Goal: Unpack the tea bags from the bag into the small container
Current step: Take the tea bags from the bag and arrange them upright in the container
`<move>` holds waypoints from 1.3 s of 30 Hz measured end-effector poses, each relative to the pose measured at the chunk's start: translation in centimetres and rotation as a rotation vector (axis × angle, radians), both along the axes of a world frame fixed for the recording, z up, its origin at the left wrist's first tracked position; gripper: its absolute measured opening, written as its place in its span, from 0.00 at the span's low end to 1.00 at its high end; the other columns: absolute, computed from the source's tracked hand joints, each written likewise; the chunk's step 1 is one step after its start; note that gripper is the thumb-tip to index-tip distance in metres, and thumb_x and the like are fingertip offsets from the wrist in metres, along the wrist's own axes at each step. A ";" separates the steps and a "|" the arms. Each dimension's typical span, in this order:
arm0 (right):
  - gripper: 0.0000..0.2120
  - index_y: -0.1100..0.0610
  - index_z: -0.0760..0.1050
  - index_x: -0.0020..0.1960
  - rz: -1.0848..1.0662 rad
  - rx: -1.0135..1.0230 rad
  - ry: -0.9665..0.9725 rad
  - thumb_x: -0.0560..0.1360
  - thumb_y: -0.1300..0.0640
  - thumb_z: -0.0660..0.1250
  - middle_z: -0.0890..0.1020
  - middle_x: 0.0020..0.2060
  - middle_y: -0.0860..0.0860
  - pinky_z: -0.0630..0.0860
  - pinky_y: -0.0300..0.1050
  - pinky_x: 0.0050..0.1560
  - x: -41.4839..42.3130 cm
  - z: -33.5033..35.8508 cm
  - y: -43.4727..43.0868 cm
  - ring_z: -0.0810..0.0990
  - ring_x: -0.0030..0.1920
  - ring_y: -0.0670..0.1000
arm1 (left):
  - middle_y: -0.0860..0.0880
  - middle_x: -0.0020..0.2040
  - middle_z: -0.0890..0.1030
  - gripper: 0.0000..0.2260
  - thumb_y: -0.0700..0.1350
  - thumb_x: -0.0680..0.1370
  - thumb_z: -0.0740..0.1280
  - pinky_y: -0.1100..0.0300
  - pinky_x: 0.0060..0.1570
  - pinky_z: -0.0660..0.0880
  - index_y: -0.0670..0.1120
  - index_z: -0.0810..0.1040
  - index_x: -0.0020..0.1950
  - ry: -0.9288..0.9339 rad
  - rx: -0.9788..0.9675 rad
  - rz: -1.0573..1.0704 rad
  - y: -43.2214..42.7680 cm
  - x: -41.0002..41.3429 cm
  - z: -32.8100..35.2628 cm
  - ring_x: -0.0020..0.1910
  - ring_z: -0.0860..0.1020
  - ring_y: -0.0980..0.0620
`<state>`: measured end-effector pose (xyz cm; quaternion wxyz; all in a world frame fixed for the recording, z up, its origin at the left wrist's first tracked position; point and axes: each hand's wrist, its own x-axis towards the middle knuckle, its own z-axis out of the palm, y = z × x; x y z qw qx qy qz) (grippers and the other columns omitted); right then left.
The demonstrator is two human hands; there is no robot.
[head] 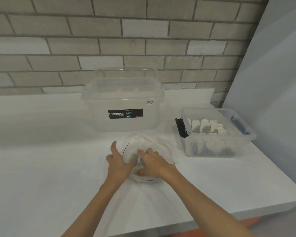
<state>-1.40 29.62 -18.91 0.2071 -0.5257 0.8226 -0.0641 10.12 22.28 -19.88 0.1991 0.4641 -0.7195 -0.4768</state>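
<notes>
The left hand [117, 162], fingers mostly straight, touches the clear bag [152, 142] on the counter [41, 168]. The right hand [155, 164] reaches in with bent fingers; its hold is unclear. Tea bags [204, 125] stand in the small container [210, 149] nearby

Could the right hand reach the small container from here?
Probably yes: the small container stands open-topped just right of the bag, with bare counter between it and the right hand.

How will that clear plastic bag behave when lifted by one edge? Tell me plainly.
Likely floppy: the clear plastic bag lies crumpled and shapeless on the counter. Probably light: only a few dark shapes show inside. The thin, glossy film may slip, so pinch it rather than push.
</notes>
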 end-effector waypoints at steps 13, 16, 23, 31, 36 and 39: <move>0.15 0.54 0.77 0.58 -0.212 -0.298 -0.314 0.74 0.66 0.64 0.79 0.57 0.53 0.72 0.41 0.53 -0.4 0.6 1.2 0.76 0.58 0.53 | 0.40 0.44 0.81 0.17 0.49 0.71 0.64 0.53 0.42 0.75 0.36 0.76 0.51 0.192 0.293 0.154 -0.2 0.7 -0.7 0.42 0.79 0.43; 0.12 0.54 0.78 0.57 -0.273 -0.358 -0.358 0.75 0.63 0.65 0.79 0.54 0.51 0.69 0.34 0.45 -0.5 0.6 1.9 0.76 0.54 0.49 | 0.44 0.37 0.76 0.14 0.46 0.75 0.65 0.57 0.37 0.69 0.33 0.74 0.46 0.209 0.207 0.171 0.4 1.1 -1.0 0.36 0.73 0.47; 0.13 0.55 0.77 0.56 -0.373 -0.470 -0.547 0.74 0.66 0.65 0.80 0.50 0.55 0.79 0.43 0.47 0.4 1.4 2.7 0.79 0.44 0.52 | 0.47 0.44 0.80 0.07 0.46 0.76 0.68 0.61 0.36 0.70 0.46 0.74 0.51 0.211 0.140 0.158 1.3 1.0 -0.3 0.41 0.77 0.49; 0.10 0.64 0.78 0.55 -0.542 -0.634 -1.157 0.74 0.68 0.68 0.80 0.36 0.54 0.80 0.40 0.42 0.6 3.4 3.9 0.81 0.37 0.51 | 0.55 0.61 0.66 0.18 0.44 0.77 0.68 0.61 0.56 0.69 0.52 0.71 0.65 0.305 -0.359 0.172 2.6 1.8 2.7 0.58 0.71 0.54; 0.12 0.67 0.77 0.58 -0.569 -0.690 -1.474 0.75 0.69 0.66 0.80 0.42 0.56 0.80 0.38 0.41 0.2 4.6 4.4 0.81 0.38 0.50 | 0.57 0.54 0.78 0.10 0.39 0.77 0.66 0.73 0.46 0.73 0.52 0.79 0.53 0.374 -0.261 0.027 3.1 1.9 5.1 0.49 0.78 0.61; 0.08 0.66 0.77 0.54 -0.614 -0.738 -1.640 0.75 0.69 0.65 0.81 0.40 0.55 0.79 0.36 0.38 0.1 5.0 4.4 0.82 0.37 0.49 | 0.58 0.57 0.78 0.16 0.35 0.75 0.64 0.72 0.48 0.73 0.54 0.78 0.56 0.354 -0.164 -0.173 3.6 2.0 4.9 0.53 0.77 0.63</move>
